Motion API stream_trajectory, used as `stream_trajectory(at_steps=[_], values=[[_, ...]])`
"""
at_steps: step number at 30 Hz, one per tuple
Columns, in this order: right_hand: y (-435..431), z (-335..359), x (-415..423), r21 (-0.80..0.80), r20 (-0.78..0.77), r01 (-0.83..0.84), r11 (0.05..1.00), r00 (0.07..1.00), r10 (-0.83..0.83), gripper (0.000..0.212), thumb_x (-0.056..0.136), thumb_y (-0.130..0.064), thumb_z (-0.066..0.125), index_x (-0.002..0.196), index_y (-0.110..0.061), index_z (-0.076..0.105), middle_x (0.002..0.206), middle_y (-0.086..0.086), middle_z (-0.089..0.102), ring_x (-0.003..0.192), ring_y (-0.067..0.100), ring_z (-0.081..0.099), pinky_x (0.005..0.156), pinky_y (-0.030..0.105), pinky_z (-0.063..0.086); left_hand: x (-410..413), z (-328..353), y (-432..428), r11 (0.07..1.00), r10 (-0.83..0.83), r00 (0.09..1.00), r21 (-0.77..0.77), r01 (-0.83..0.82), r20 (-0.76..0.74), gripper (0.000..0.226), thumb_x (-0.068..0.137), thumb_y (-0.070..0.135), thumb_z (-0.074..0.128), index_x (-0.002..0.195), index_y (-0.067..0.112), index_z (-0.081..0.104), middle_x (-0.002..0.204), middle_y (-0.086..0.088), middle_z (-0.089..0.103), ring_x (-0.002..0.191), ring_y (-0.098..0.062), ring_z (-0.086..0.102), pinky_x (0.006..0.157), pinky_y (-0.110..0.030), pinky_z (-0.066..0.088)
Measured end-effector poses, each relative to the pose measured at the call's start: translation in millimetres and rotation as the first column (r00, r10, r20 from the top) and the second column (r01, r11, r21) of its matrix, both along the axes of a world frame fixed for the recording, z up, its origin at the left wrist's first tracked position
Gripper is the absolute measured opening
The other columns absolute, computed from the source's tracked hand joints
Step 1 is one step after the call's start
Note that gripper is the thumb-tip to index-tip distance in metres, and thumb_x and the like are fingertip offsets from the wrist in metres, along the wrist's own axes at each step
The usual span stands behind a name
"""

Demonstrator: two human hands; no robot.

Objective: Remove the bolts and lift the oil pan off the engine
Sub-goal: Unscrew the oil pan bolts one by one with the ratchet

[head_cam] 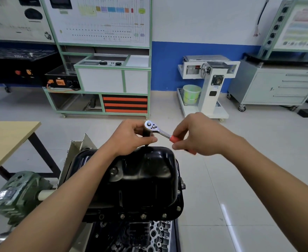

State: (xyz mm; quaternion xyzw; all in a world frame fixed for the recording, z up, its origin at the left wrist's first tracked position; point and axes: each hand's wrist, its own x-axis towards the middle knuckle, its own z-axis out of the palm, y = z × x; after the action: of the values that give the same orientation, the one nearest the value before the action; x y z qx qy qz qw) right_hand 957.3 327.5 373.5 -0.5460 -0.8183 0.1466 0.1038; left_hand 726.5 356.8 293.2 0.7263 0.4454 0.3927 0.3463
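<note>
Head view: left hand [131,137] is curled round a dark extension [146,132] just under the ratchet [157,130] head, steadying it. Right hand [198,135] grasps the red handle, thumb and fingers wrapped on it. Neither hand is free. Ratchet long axis runs from the chrome head at upper left to the red grip at lower right. The extension drops straight down toward the far rim of the oil pan [140,175]. Socket tip and the bolt under it are hidden by the left hand.

Oil pan sits on the upturned engine [149,235], directly below the hands. Sump bulge faces up, flange down. Long axis runs near-to-far, away from the person. Bolts [143,216] are seated along the near flange and the right edge, so the job looks early.

Risks, as judgement:
- A tilted extension could let the socket ride off the far bolt and round its head.
- A sudden slip would drive the right-hand knuckles into the pan.
- A loosened bolt could fall off the far side onto the floor [222,179].
- With every bolt out, the pan could shift if not held.

Green gearbox [17,193] of the stand sits left, with a wooden table [7,135] beyond it.
</note>
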Motion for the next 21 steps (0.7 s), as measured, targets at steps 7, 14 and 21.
stream_trajectory(at_steps=[7,14,21], values=[[36,-7,-7,0.296,0.117,0.031,0.955,0.991,-0.069,0.021,0.093,-0.017,0.062,0.103,-0.032,0.074,0.092,0.0,0.067,0.088,0.027,0.062,0.072,0.035,0.052,-3,-2,1,0.999,-0.015,1.0,-0.053,0.014,-0.011,0.024,0.083,0.011,0.083,0.099,0.029,0.077,0.09,0.004,0.078,0.085,-0.008,0.074,0.088,-0.04,0.06],[44,-19,-14,0.315,0.017,-0.019,0.949,1.0,0.015,0.034,0.096,-0.016,0.056,0.128,-0.021,0.064,0.136,-0.007,0.06,0.119,0.025,0.054,0.095,0.044,0.049,-4,0,2,0.997,-0.041,0.998,-0.057,0.044,0.051,0.02,0.084,0.007,0.081,0.103,0.009,0.075,0.09,-0.021,0.072,0.081,-0.034,0.07,0.091,-0.059,0.055],[29,-23,2,0.309,0.021,0.028,0.951,0.999,-0.037,0.022,0.094,-0.029,0.061,0.113,-0.022,0.069,0.11,-0.003,0.065,0.103,0.023,0.058,0.085,0.041,0.051,1,-1,4,0.998,0.035,0.997,-0.047,-0.032,0.062,0.017,0.083,0.005,0.082,0.098,0.007,0.074,0.083,-0.008,0.076,0.079,-0.027,0.074,0.091,-0.046,0.059]])
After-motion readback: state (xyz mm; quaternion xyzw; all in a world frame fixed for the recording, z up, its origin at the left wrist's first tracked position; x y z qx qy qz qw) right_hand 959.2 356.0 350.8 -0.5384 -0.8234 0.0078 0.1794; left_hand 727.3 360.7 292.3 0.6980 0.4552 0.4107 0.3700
